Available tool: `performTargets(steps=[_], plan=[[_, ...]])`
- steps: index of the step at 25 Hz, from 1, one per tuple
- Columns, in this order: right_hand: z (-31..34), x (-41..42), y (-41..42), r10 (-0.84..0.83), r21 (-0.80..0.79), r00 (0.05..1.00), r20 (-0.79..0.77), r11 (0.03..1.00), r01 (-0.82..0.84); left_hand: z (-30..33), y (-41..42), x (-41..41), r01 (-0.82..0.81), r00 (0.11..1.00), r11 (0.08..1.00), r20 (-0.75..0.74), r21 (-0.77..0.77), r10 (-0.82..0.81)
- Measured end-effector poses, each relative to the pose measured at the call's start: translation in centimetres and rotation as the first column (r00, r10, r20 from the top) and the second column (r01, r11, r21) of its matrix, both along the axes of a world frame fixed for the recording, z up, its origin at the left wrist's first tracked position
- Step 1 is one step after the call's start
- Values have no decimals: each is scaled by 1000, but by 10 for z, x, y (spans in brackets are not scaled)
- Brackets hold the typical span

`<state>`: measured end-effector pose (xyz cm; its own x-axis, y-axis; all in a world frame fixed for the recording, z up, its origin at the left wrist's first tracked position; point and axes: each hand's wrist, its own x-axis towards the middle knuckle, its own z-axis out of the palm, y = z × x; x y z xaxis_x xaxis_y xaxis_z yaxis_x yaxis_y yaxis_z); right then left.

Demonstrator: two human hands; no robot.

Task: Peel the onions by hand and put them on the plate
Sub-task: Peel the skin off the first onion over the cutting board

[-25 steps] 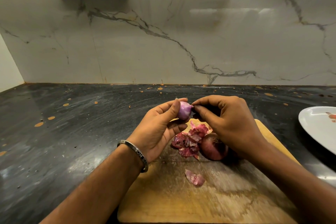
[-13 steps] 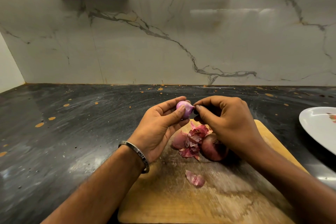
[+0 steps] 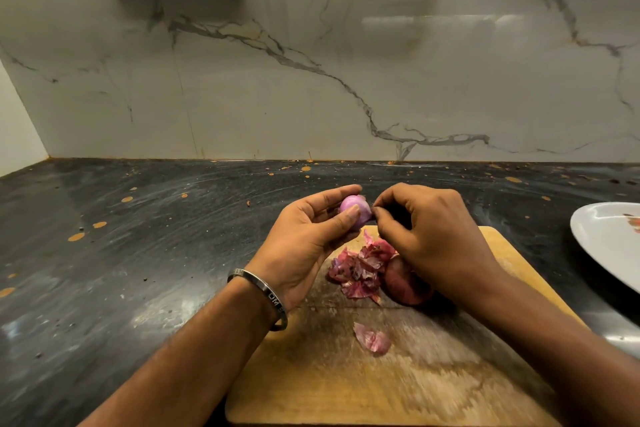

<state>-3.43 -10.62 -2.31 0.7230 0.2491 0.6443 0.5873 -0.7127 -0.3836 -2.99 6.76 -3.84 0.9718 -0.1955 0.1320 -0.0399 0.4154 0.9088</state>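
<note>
While the left hand point(image 3: 304, 246) grips a small pale-purple onion point(image 3: 355, 210) just above centre frame, its thumb across the front, the onion sits slightly higher between the fingers than it did 1 second ago and looks turned a little, showing more bare, glossy flesh. The right hand point(image 3: 433, 236) has its fingertips curled in and pinched at the onion's right end, apparently nipping off a last scrap of skin or the root. That suggests this onion is nearly peeled and close to ready for the white plate point(image 3: 609, 246), which is cut off at the right edge of the frame. Below the hands, on a wooden cutting board point(image 3: 346, 385) on the dark surface point(image 3: 138, 253), lie a heap of reddish skins point(image 3: 360, 270), 1 loose skin point(image 3: 372, 340) lower down, and 1 unpeeled onion point(image 3: 401, 282) half hidden under the right wrist. What the right fingertips actually hold cannot be made out. A red mark on the plate is too cropped to identify.
</note>
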Motion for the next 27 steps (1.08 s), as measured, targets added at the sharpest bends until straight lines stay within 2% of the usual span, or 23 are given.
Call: performTargets(steps=[3, 6, 9, 12, 17, 20, 23, 27], plan=[[-2, 5, -2, -49, 69, 996, -80, 996, 55, 2, -1, 0, 36, 999, 996, -21, -86, -38], [-3, 4, -4, -34, 105, 995, -94, 994, 44, 2, -2, 2, 22, 998, 992, -63, -128, -30], [-1, 1, -2, 50, 175, 996, -73, 984, -36, 2, 0, 2, 11, 995, 992, -94, -122, -23], [-1, 0, 0, 108, 252, 993, -48, 963, -93, 1, -1, -1, 69, 995, 995, -63, -66, -73], [-1, 6, -5, 67, 402, 996, -53, 915, -40, 1, 1, 0, 85, 994, 995, -65, -53, -88], [0, 8, -6, 87, 367, 988, -130, 930, -33, 2, 4, 1, 62, 995, 995, -78, -76, -68], [0, 3, -2, 150, 255, 973, -178, 962, -101, 3, 3, 0, 14, 999, 1000, -47, 14, -14], [-1, 3, -4, 147, 331, 979, -145, 939, -92, 1, 2, -1, 4, 999, 1000, -37, 20, -3]])
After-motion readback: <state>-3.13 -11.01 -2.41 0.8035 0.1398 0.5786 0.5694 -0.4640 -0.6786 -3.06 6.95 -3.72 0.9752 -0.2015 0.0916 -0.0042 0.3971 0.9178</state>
